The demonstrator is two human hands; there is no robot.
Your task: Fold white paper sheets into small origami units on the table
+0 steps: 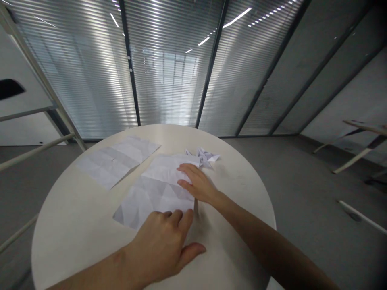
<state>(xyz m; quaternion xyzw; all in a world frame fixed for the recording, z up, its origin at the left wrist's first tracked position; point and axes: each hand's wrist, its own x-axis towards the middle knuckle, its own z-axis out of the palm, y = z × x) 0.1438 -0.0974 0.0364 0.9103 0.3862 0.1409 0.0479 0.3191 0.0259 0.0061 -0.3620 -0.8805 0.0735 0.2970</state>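
A creased white paper sheet (157, 189) lies flat on the round white table (75, 225) in front of me. My left hand (163, 245) rests on the sheet's near edge, fingers bent down onto the paper and thumb spread to the right. My right hand (196, 183) lies flat on the sheet's right side, fingers stretched out and pointing left. Neither hand lifts the paper. A small folded white paper figure (204, 156) with pointed flaps sits just beyond my right hand.
A second creased white sheet (116, 161) lies at the table's far left. Glass walls with blinds (169, 68) stand behind the table. A metal frame (33, 149) runs along the left, and table legs (359, 149) show at the right over grey floor.
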